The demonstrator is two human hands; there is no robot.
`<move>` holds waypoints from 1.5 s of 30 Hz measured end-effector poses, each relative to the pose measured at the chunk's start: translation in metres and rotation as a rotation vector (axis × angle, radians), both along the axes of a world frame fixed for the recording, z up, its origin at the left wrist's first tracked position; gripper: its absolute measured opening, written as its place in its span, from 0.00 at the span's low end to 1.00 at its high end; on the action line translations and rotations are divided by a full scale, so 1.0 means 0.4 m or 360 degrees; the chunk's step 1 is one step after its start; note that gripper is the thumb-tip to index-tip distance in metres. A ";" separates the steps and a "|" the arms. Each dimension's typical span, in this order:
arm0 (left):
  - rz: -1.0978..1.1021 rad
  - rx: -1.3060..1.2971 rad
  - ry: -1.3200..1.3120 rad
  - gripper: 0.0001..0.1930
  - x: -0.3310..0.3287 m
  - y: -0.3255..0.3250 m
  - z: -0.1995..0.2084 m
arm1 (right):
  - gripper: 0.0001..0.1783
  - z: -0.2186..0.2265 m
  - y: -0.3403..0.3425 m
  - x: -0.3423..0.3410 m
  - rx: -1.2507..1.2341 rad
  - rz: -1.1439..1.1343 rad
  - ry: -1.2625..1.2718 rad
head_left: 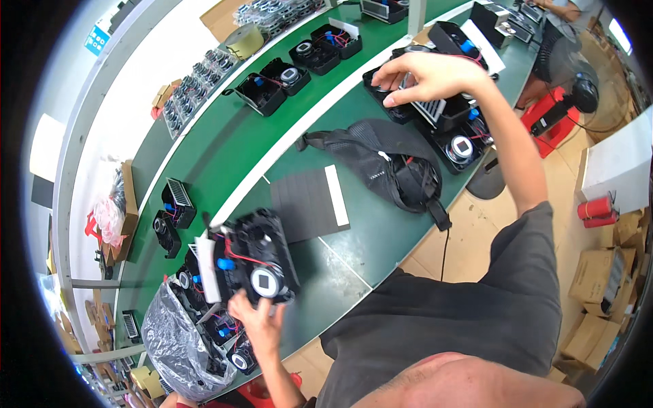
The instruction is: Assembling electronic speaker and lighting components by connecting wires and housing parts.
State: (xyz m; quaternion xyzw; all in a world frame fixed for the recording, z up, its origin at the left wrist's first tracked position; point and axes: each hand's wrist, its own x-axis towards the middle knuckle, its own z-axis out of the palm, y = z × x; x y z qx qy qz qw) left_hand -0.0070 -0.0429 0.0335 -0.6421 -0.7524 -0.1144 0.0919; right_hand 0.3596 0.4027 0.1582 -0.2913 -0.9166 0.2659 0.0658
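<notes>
My left hand (258, 317) grips the near edge of a black speaker housing (239, 257), its fingers at the rim beside a round speaker with a pale square on it. Inside the housing run red wires and a blue connector; a white strip lies along its left side. Over at the right, my right hand (435, 76) hovers above a cluster of black housings (442, 112), thumb and fingers apart with nothing seen between them. Its fingers partly cover a silver-grilled part there. Between my hands lie a dark grey foam sheet (303, 204) with a white strip and a black sling bag (381, 160).
More housings (275, 85) stand on the green belt beyond the white rail. At lower left, a clear plastic bag (180, 343) lies against several housings. A roll of tape (245, 42) and trays of speakers (197, 88) sit on the far shelf. A red stool (554, 126) stands at right.
</notes>
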 end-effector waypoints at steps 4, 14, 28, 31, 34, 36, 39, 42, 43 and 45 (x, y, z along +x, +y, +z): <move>0.0211 0.0185 0.0188 0.25 -0.128 0.274 0.026 | 0.21 0.050 0.207 -0.190 0.0509 -0.0074 -0.0719; 0.0270 0.0535 0.0297 0.21 -0.388 0.804 -0.224 | 0.20 -0.340 0.787 -0.475 0.0674 -0.1133 -0.0531; 0.0435 0.0296 0.0273 0.26 -0.353 0.914 -0.221 | 0.25 -0.477 0.801 -0.457 0.0710 -0.1367 -0.0443; 0.0396 0.0358 0.0054 0.33 -0.298 0.850 -0.143 | 0.19 -0.363 0.736 -0.471 0.1114 -0.1395 -0.0733; 0.0269 0.0654 -0.0031 0.32 -0.212 0.764 -0.050 | 0.15 -0.166 0.622 -0.484 0.1499 -0.1191 -0.0856; 0.0158 0.0707 -0.0140 0.30 -0.128 0.687 -0.003 | 0.13 -0.047 0.514 -0.492 0.1746 -0.0998 -0.1091; -0.0072 0.0755 -0.0265 0.29 -0.008 0.545 0.039 | 0.14 0.072 0.295 -0.476 0.1545 -0.0231 -0.0448; -0.0314 0.0758 -0.0386 0.31 0.067 0.372 0.046 | 0.16 0.091 0.018 -0.456 0.1874 -0.0555 -0.1175; -0.0377 0.0698 -0.0427 0.32 0.085 0.302 0.039 | 0.17 0.068 -0.091 -0.440 0.1475 -0.0416 -0.0974; -0.0433 0.0698 -0.0405 0.38 0.099 0.177 0.021 | 0.16 0.019 -0.282 -0.439 0.0966 -0.0100 -0.0458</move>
